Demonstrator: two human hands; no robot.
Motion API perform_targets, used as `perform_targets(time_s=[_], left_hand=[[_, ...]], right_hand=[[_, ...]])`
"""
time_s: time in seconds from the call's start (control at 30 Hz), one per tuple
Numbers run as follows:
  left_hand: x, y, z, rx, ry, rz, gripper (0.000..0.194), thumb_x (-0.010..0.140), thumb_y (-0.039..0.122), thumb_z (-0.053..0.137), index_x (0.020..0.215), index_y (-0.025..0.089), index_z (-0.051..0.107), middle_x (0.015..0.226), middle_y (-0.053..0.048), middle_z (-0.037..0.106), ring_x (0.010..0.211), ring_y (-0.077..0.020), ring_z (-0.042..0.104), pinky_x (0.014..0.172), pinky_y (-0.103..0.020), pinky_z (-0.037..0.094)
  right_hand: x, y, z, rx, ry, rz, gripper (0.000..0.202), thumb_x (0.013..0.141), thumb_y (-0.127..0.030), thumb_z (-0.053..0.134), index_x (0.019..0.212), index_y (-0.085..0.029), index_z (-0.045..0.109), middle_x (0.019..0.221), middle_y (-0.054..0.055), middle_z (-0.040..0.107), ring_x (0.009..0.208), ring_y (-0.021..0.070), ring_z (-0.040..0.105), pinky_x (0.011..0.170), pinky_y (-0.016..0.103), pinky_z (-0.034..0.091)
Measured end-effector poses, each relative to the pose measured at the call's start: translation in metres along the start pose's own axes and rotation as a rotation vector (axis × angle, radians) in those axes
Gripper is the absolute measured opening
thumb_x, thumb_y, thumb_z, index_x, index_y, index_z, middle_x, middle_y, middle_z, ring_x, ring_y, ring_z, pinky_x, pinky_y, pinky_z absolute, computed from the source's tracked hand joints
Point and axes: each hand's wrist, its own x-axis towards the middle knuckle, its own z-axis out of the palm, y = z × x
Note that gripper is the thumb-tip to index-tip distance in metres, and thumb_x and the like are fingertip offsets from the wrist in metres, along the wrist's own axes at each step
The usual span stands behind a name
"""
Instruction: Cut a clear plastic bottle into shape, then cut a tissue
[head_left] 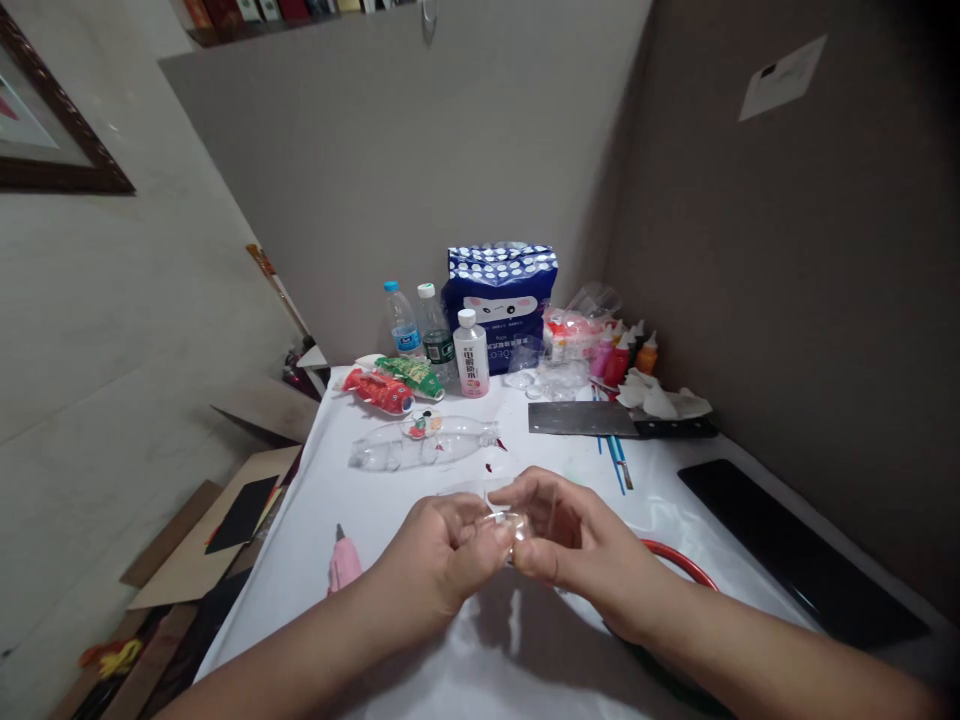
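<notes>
Over the front middle of the table, my left hand and my right hand hold a clear plastic piece between them. Thumbs and fingertips of both hands pinch it, and the fingers partly cover it. Its full shape is hard to make out; it looks like part of a bottle. Beyond my hands a clear plastic bottle lies on its side. A pink glue gun, partly seen, is left of my left forearm. Under my right forearm a red curved rim shows, mostly hidden.
A cleaver lies at the right, by blue-handled brushes and paint bottles. Red and green fish-shaped crafts sit back left. Upright bottles stand before a blue bag. A black slab lies far right.
</notes>
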Motion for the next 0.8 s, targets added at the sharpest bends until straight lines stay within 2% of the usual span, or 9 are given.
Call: perform_targets(time_s=[0.13,0.3,0.4,0.53,0.67,0.8], left_hand=[[0.000,-0.001,0.003,0.019,0.057,0.079,0.041,0.087,0.050,0.042,0.062,0.018,0.041,0.065,0.003,0.036,0.063,-0.0116,0.035,0.059,-0.024,0.029],[-0.002,-0.002,0.007,-0.015,0.124,0.066,0.039,0.089,0.047,0.043,0.067,0.016,0.052,0.068,0.001,0.049,0.067,-0.0132,0.046,0.063,-0.024,0.035],[-0.001,-0.005,0.007,-0.016,0.134,0.114,0.041,0.089,0.047,0.043,0.065,0.016,0.054,0.067,0.001,0.049,0.066,-0.0131,0.046,0.064,-0.024,0.036],[0.001,-0.007,0.004,-0.013,0.077,0.087,0.046,0.089,0.052,0.042,0.063,0.016,0.055,0.059,0.003,0.044,0.058,-0.0110,0.040,0.059,-0.023,0.032],[0.002,0.001,0.004,-0.038,0.024,0.065,0.044,0.086,0.055,0.049,0.075,0.016,0.065,0.066,0.001,0.056,0.060,-0.0112,0.045,0.057,-0.023,0.032],[0.000,0.011,0.004,-0.053,-0.006,0.090,0.045,0.090,0.051,0.044,0.078,0.017,0.069,0.075,-0.001,0.066,0.068,-0.0130,0.054,0.065,-0.023,0.038]], right_hand=[[-0.002,-0.001,0.002,-0.036,0.013,-0.050,0.038,0.072,-0.039,0.077,0.101,-0.022,0.059,0.079,-0.002,0.053,0.072,0.0130,0.047,0.065,0.026,0.036],[-0.006,-0.006,0.006,-0.134,0.051,-0.074,0.038,0.071,-0.040,0.077,0.101,-0.023,0.060,0.077,-0.003,0.052,0.072,0.0138,0.048,0.064,0.026,0.036],[-0.005,-0.007,0.005,-0.119,0.057,-0.064,0.038,0.071,-0.039,0.077,0.101,-0.022,0.060,0.075,-0.003,0.052,0.069,0.0130,0.047,0.063,0.026,0.036],[-0.001,-0.007,0.002,-0.006,0.036,0.014,0.042,0.069,-0.043,0.077,0.098,-0.020,0.057,0.069,-0.004,0.051,0.057,0.0097,0.043,0.052,0.024,0.036],[0.002,-0.008,0.000,0.037,0.048,0.040,0.045,0.067,-0.048,0.077,0.092,-0.020,0.053,0.068,-0.003,0.051,0.057,0.0104,0.045,0.049,0.023,0.037],[0.002,-0.008,0.000,0.064,0.028,0.048,0.041,0.070,-0.047,0.075,0.091,-0.019,0.053,0.070,-0.003,0.051,0.059,0.0106,0.045,0.049,0.022,0.037]])
